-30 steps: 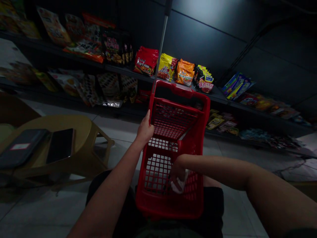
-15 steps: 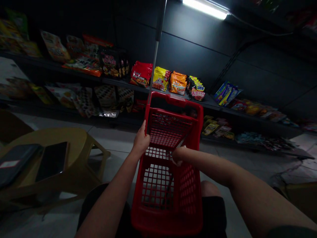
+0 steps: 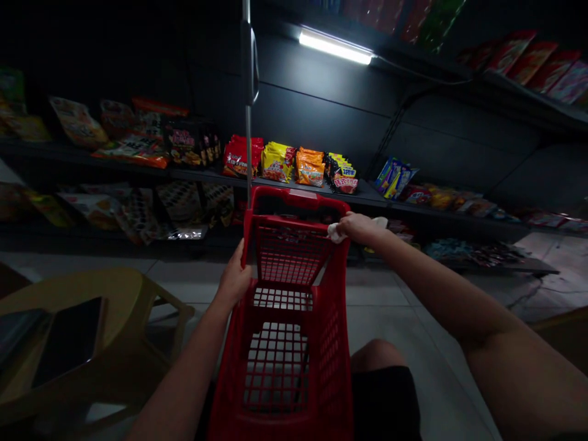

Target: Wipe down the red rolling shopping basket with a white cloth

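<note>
A red plastic shopping basket [image 3: 285, 343] rests tilted on my lap, its open side toward me and its far end raised. My left hand [image 3: 233, 278] grips the basket's left rim. My right hand [image 3: 361, 228] is closed on a small white cloth [image 3: 337, 231] and presses it on the top right corner of the basket's far end. A metal pull handle [image 3: 248, 122] rises from the basket's far left corner.
Dark shelves [image 3: 275, 184] along the wall hold several snack and noodle packets [image 3: 294, 164]. A yellow plastic stool [image 3: 110, 331] at my left carries a dark phone [image 3: 68, 340]. A lit tube lamp [image 3: 335, 48] hangs above. Grey floor tiles [image 3: 413, 306] spread to the right.
My right hand has lifted with the cloth from inside the basket's lower right wall up to its far top right corner. The view has tipped upward. My left hand kept its grip.
</note>
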Tool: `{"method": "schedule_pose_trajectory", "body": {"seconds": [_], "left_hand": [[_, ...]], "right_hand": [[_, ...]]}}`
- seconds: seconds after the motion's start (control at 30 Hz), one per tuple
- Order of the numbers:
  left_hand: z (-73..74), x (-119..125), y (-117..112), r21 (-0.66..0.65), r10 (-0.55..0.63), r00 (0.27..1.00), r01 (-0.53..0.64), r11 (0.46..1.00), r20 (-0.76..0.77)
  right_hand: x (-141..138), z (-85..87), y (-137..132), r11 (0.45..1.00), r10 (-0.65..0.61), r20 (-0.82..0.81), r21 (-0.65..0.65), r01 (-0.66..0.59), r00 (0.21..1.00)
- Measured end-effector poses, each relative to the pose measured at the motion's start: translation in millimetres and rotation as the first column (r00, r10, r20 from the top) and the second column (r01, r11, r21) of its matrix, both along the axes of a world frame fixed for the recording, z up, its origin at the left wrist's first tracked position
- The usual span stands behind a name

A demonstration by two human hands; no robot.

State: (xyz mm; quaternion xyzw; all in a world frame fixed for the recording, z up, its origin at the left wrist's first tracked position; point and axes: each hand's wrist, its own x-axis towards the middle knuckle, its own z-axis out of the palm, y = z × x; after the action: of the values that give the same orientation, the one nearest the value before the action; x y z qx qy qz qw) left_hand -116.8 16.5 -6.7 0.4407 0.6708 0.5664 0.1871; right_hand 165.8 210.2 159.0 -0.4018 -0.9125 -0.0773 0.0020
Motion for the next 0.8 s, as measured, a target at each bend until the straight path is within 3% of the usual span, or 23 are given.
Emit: {"method": "schedule_pose_trajectory", "body": {"seconds": [0.07, 0.17, 0.2, 0.23, 0.3, 0.33, 0.37, 0.4, 0.47, 0.53, 0.57, 0.6, 0.67, 0.73, 0.8], "left_hand": [[-0.3, 0, -1, 0.019, 0.004, 1.000, -0.004, 1.000, 0.004], [3.0, 2, -4, 0.021, 0.005, 1.000, -0.005, 1.000, -0.001], [4.6, 3, -4, 0.014, 0.007, 1.000, -0.007, 1.000, -0.008], [6.2, 4, -5, 0.003, 0.011, 1.000, -0.011, 1.000, -0.015], [8.4, 4, -7, -0.017, 0.019, 0.999, -0.020, 1.000, -0.031], [8.8, 4, -7, -0.023, 0.026, 0.999, -0.027, 0.999, -0.038], [8.9, 4, -8, -0.026, 0.031, 0.999, -0.032, 0.999, -0.042], [8.8, 3, -9, -0.028, 0.036, 0.998, -0.037, 0.999, -0.043], [8.7, 3, -9, -0.034, 0.046, 0.998, -0.048, 0.998, -0.040], [9.5, 2, -9, -0.058, 0.058, 0.997, -0.061, 0.996, -0.050], [10.3, 2, -8, -0.073, 0.063, 0.996, -0.067, 0.995, -0.063], [11.1, 1, -6, -0.085, 0.068, 0.994, -0.075, 0.994, -0.082], [12.4, -1, -2, -0.104, 0.081, 0.988, -0.095, 0.990, -0.130], [12.4, -4, 4, -0.118, 0.097, 0.979, -0.119, 0.986, -0.178], [11.8, -8, 10, -0.134, 0.104, 0.967, -0.138, 0.981, -0.234]], "right_hand": [[5, -14.0, -18, 0.993, 0.114, 0.195, -0.045, -0.107, 0.974], [7, -60.4, -85, 0.966, 0.257, 0.316, -0.119, -0.230, 0.913], [8, -75.1, -110, 0.931, 0.359, 0.336, -0.201, -0.306, 0.871], [9, -86.3, -133, 0.870, 0.475, 0.318, -0.309, -0.384, 0.821], [14, -94.4, -163, 0.676, 0.685, 0.194, -0.528, -0.514, 0.702], [18, -91.2, -167, 0.609, 0.728, 0.126, -0.571, -0.550, 0.674], [22, -84.3, -162, 0.591, 0.732, 0.079, -0.568, -0.573, 0.677], [27, -75.1, -149, 0.628, 0.701, 0.053, -0.519, -0.580, 0.712], [36, -57.2, -107, 0.775, 0.568, -0.004, -0.333, -0.537, 0.823], [42, -49.9, -56, 0.882, 0.412, -0.189, -0.163, -0.442, 0.892], [44, -52.4, -33, 0.906, 0.348, -0.323, -0.127, -0.404, 0.880], [44, -59.1, -16, 0.919, 0.283, -0.473, -0.114, -0.376, 0.834], [41, -82.9, -3, 0.926, 0.142, -0.751, -0.129, -0.354, 0.645], [35, -114.0, -18, 0.925, -0.005, -0.924, -0.149, -0.349, 0.382], [28, -143.7, -54, 0.924, -0.150, -0.976, -0.196, -0.328, 0.160]]}}
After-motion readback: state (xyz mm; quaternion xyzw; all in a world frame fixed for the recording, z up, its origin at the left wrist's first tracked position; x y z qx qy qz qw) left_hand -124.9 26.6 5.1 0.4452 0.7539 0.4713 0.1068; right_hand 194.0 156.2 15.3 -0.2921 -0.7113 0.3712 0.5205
